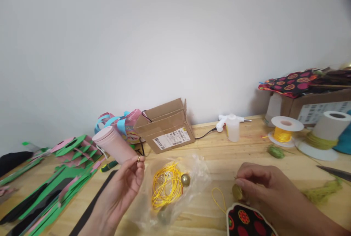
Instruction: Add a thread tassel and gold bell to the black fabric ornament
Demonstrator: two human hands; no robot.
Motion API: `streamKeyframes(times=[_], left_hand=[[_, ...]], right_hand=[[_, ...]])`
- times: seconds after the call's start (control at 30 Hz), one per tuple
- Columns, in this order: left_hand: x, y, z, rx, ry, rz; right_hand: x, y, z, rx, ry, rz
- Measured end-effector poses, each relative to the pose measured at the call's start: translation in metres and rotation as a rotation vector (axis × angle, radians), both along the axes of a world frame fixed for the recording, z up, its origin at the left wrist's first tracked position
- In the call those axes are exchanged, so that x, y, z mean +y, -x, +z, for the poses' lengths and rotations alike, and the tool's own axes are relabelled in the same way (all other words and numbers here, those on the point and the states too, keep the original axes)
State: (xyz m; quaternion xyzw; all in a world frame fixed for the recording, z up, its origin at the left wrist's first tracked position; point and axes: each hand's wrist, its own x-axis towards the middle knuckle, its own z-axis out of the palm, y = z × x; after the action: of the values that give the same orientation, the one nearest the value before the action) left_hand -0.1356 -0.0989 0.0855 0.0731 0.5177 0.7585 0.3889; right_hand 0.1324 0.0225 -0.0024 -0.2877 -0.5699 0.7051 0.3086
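My left hand (124,181) is raised left of the middle, thumb and fingers pinching a small gold-coloured metal piece (139,159), too small to tell its kind. On the right, my right hand (259,181) pinches a round gold bell (237,193) near its top. Just below the bell lies a black patterned fabric pouch (244,221) with a white edge and a yellow cord loop (219,198). Between the hands, a clear plastic bag (196,164) lies open, holding a tangle of yellow cord (164,195) and another gold bell (185,180).
A cardboard box (167,128) and a pink cup (115,144) stand behind my left hand. Green felt strips (57,188) cover the left side. Rightward are a glue gun (221,122), a white bottle (233,128), a yellow cord spool (283,133) and scissors (334,172).
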Motion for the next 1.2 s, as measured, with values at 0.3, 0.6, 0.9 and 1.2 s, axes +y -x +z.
streamKeyframes(times=[0.3,0.6,0.9,1.2], left_hand=[[0.027,-0.091,-0.011,-0.110,0.058,-0.354],[0.071,-0.129,-0.072,0.146,0.085,-0.582],[0.069,-0.124,-0.085,0.488,0.116,-0.554],[0.068,-0.117,-0.086,0.794,0.062,-0.593]], right_hand=[[-0.003,0.003,-0.004,0.048,0.055,-0.029],[0.003,-0.001,0.008,-0.085,-0.073,-0.063],[0.002,0.001,0.002,-0.152,-0.022,-0.069],[0.003,0.001,-0.001,-0.190,-0.040,-0.053]])
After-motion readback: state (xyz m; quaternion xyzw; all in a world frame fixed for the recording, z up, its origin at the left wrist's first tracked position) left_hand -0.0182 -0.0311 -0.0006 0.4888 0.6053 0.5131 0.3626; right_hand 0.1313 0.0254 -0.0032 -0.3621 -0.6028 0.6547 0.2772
